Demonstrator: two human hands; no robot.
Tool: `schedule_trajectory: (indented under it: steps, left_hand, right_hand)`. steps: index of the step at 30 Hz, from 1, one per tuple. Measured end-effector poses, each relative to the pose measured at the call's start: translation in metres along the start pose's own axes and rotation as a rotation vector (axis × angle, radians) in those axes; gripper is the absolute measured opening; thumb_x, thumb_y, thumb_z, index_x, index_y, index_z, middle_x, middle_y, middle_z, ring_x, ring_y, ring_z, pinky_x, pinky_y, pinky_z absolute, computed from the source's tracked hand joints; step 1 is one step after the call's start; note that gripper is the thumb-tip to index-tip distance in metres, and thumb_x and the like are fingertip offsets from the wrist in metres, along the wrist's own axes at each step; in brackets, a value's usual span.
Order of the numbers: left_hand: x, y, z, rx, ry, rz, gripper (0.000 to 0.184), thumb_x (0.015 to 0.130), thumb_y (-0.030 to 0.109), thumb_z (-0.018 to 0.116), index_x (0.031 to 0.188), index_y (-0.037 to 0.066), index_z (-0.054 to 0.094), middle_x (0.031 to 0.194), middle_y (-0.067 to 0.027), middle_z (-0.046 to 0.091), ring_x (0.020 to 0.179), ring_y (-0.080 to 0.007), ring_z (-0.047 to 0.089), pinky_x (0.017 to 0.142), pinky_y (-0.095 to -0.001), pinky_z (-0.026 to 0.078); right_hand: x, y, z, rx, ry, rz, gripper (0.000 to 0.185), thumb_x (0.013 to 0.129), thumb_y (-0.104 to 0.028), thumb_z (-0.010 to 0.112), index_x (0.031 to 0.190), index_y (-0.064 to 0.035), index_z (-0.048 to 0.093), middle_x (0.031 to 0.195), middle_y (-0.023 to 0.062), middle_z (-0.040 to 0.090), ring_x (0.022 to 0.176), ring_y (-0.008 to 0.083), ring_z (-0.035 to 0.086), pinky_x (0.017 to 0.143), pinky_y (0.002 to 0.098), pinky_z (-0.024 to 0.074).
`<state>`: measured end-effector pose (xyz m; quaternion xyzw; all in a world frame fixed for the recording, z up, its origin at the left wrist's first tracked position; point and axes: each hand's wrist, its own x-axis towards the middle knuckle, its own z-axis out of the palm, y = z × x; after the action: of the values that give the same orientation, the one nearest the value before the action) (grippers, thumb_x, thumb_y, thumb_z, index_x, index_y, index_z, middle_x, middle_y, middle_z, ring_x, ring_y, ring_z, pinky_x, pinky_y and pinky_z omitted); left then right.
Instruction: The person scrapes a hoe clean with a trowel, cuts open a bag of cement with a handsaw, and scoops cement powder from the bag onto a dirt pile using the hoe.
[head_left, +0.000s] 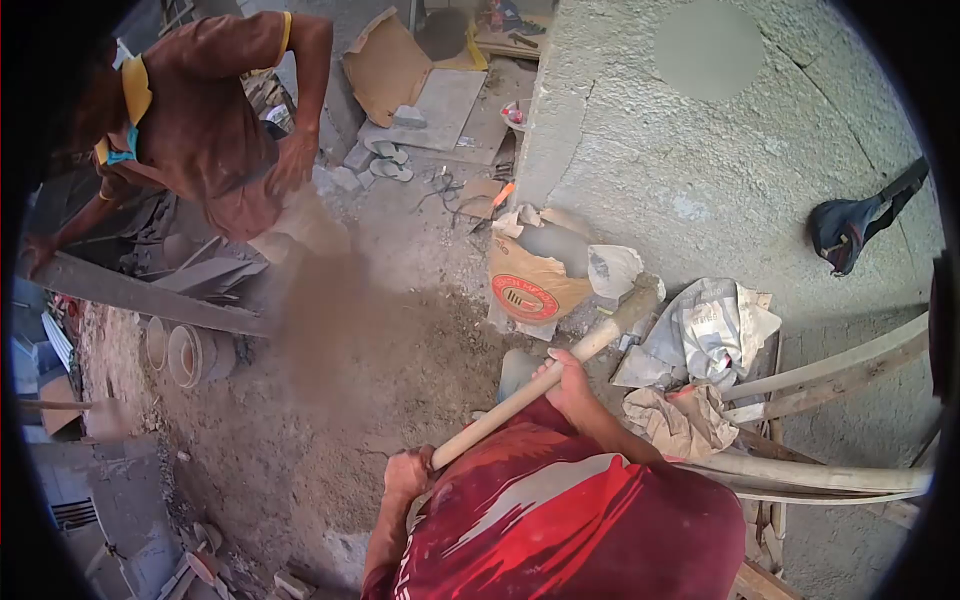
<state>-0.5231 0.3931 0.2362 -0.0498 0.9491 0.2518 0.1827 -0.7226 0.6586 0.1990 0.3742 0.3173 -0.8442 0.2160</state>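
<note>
A long pale wooden tool handle point(500, 408) runs diagonally across my front, its dusty, thicker far end up to the right. My left hand point(408, 472) is closed around the lower end. Higher up the shaft, my right hand point(568, 384) wraps round it, close to my red shirt. The kind of tool is not clear. Just beyond my right hand stands a torn, open brown paper bag point(540, 288) with a red round print and grey contents. A smooth grey object point(515, 372), partly hidden, lies beside the handle.
Another person point(215, 120) stands at upper left, one hand on a plank point(155, 290). Buckets point(190, 355) stand below it. A white sack point(708, 330), crumpled brown paper point(680, 420) and long boards point(830, 370) lie right. A dark bag point(850, 230) hangs on the rough wall point(690, 160).
</note>
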Motion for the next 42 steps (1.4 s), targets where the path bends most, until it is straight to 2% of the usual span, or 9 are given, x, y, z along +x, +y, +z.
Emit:
schedule_trajectory:
  steps: [12, 17, 21, 27, 30, 34, 36, 38, 42]
  left_hand:
    - [0.094, -0.022, -0.023, 0.04, -0.034, 0.095, 0.025, 0.069, 0.032, 0.065, 0.083, 0.012, 0.059, 0.071, -0.0129, 0.062, 0.064, -0.0339, 0.061, 0.056, -0.0428, 0.049]
    - [0.107, -0.015, -0.06, -0.004, -0.146, -0.084, 0.027, 0.069, 0.035, 0.066, 0.082, 0.012, 0.059, 0.069, -0.0126, 0.062, 0.064, -0.0329, 0.061, 0.057, -0.0422, 0.049]
    - [0.119, -0.038, -0.056, -0.025, -0.215, -0.094, 0.028, 0.068, 0.035, 0.068, 0.081, 0.012, 0.06, 0.069, -0.0126, 0.062, 0.064, -0.0328, 0.061, 0.057, -0.0419, 0.049]
    - [0.176, -0.068, -0.037, -0.12, -0.293, -0.023, 0.027, 0.066, 0.033, 0.07, 0.076, 0.011, 0.058, 0.071, -0.0139, 0.062, 0.068, -0.0346, 0.061, 0.059, -0.0422, 0.049]
    - [0.225, -0.095, -0.018, -0.163, -0.388, 0.022, 0.026, 0.067, 0.031, 0.069, 0.076, 0.01, 0.058, 0.074, -0.0146, 0.063, 0.07, -0.0349, 0.061, 0.061, -0.0426, 0.049]
    - [0.285, -0.151, 0.032, -0.194, -0.439, 0.13, 0.022, 0.069, 0.027, 0.065, 0.081, 0.009, 0.06, 0.077, -0.0151, 0.063, 0.073, -0.0346, 0.061, 0.064, -0.0407, 0.049]
    - [0.311, -0.165, 0.026, -0.173, -0.519, 0.068, 0.023, 0.069, 0.027, 0.064, 0.082, 0.009, 0.06, 0.077, -0.0152, 0.063, 0.074, -0.0346, 0.061, 0.065, -0.0407, 0.049]
    - [0.329, -0.166, 0.007, -0.108, -0.56, -0.024, 0.025, 0.069, 0.028, 0.064, 0.083, 0.009, 0.06, 0.078, -0.0151, 0.063, 0.076, -0.0346, 0.061, 0.068, -0.0412, 0.049]
    - [0.339, -0.176, -0.026, 0.042, -0.51, 0.012, 0.026, 0.068, 0.027, 0.065, 0.084, 0.007, 0.059, 0.077, -0.0174, 0.063, 0.076, -0.036, 0.06, 0.067, -0.0429, 0.049]
  right_hand:
    - [0.054, -0.022, 0.056, 0.05, 0.046, -0.066, 0.013, 0.074, -0.009, 0.059, 0.08, -0.0069, 0.048, 0.071, 0.0051, 0.045, 0.061, 0.0216, 0.048, 0.064, 0.0408, 0.0442]
    - [0.091, -0.004, 0.08, 0.04, 0.091, -0.015, 0.014, 0.073, -0.008, 0.061, 0.079, -0.006, 0.048, 0.072, 0.006, 0.046, 0.063, 0.0224, 0.05, 0.058, 0.0401, 0.0447]
    - [0.116, 0.011, 0.083, 0.026, 0.131, 0.074, 0.016, 0.071, -0.008, 0.065, 0.076, -0.0047, 0.05, 0.067, 0.0068, 0.05, 0.056, 0.0233, 0.053, 0.052, 0.0379, 0.0463]
    - [0.152, 0.01, 0.068, -0.02, 0.395, 0.001, 0.018, 0.07, -0.007, 0.065, 0.077, -0.0041, 0.049, 0.067, 0.0066, 0.049, 0.056, 0.0222, 0.052, 0.05, 0.0371, 0.0454]
    - [0.171, 0.01, 0.074, 0.072, 0.423, -0.084, 0.018, 0.071, -0.007, 0.065, 0.078, -0.0037, 0.048, 0.066, 0.0066, 0.048, 0.054, 0.0208, 0.051, 0.048, 0.0351, 0.0446]
    - [0.212, 0.026, 0.095, 0.069, 0.634, -0.216, 0.018, 0.072, -0.009, 0.066, 0.077, -0.0043, 0.049, 0.064, 0.006, 0.049, 0.05, 0.0195, 0.05, 0.045, 0.0332, 0.0434]
    - [0.235, 0.042, 0.105, 0.089, 0.719, -0.242, 0.018, 0.073, -0.011, 0.066, 0.077, -0.0049, 0.05, 0.066, 0.0057, 0.049, 0.052, 0.0198, 0.052, 0.046, 0.0339, 0.0439]
    - [0.255, 0.049, 0.118, -0.052, 0.915, -0.442, 0.018, 0.074, -0.012, 0.064, 0.071, -0.0006, 0.05, 0.056, 0.0088, 0.053, 0.041, 0.018, 0.051, 0.037, 0.0306, 0.0404]
    - [0.291, 0.06, 0.13, -0.11, 0.949, -0.45, 0.021, 0.073, -0.014, 0.066, 0.073, -0.0017, 0.049, 0.064, 0.0096, 0.053, 0.045, 0.0184, 0.05, 0.039, 0.0317, 0.0425]
